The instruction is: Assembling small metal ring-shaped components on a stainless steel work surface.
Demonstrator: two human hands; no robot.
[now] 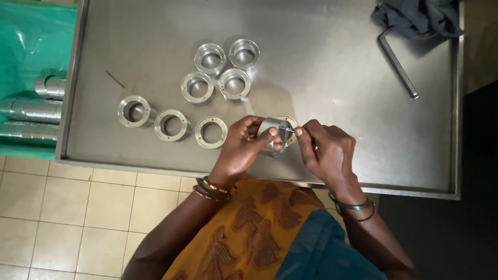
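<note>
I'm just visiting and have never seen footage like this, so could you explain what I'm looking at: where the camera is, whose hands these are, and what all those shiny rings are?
There is no machine here. One camera sits on a person's head and looks straight down, so you see their own two bare hands.

They work over a steel tray table. The left hand has its grip around a short metal sleeve. The right hand pinches a thin small tool at the sleeve's open end; what kind of tool is too small to tell.

Seven loose metal rings lie on the tray, four in a cluster and three in a row. At the far right are a large hex key and a dark cloth. To the left, metal cylinders rest on a green sheet.
</note>
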